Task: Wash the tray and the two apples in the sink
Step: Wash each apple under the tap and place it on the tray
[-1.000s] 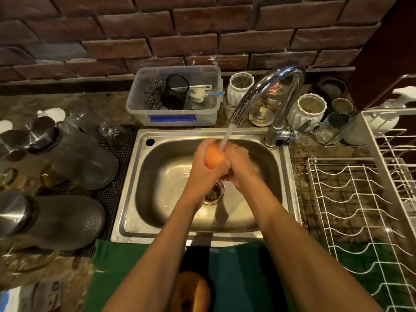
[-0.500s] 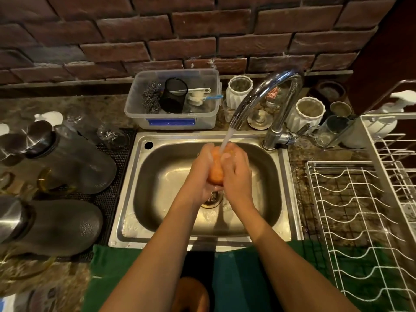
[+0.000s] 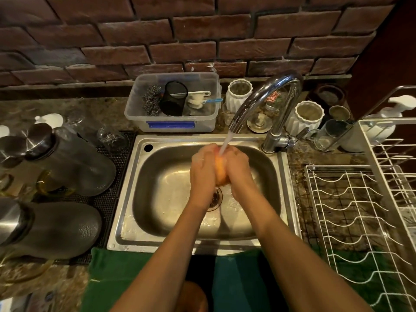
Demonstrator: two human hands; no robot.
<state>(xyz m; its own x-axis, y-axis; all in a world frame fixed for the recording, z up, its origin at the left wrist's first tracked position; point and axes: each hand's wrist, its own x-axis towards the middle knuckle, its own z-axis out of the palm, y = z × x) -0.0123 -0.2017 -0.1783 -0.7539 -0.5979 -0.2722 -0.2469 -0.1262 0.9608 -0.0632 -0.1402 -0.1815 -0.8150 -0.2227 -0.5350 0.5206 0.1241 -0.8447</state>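
Note:
An orange-coloured apple (image 3: pixel 220 171) is held over the steel sink (image 3: pixel 162 181), under the water running from the curved tap (image 3: pixel 267 95). My left hand (image 3: pixel 202 170) grips its left side and my right hand (image 3: pixel 238 167) grips its right side, so only a narrow strip of the apple shows between them. The stream lands on the top of the apple. A brownish round thing (image 3: pixel 193 298) lies at the bottom edge between my arms, partly hidden. No tray is in view.
A clear plastic box (image 3: pixel 173 124) with scrubbers stands behind the sink. White ribbed cups (image 3: pixel 306 115) and glasses stand by the tap. A white wire dish rack (image 3: pixel 360 210) fills the right. Glass jars (image 3: pixel 67 163) lie on a black mat at left. A green cloth (image 3: pixel 117 278) covers the counter's front edge.
Both hands have turned the apple under the stream, closing round it so that less of it shows. The view has shifted slightly upward.

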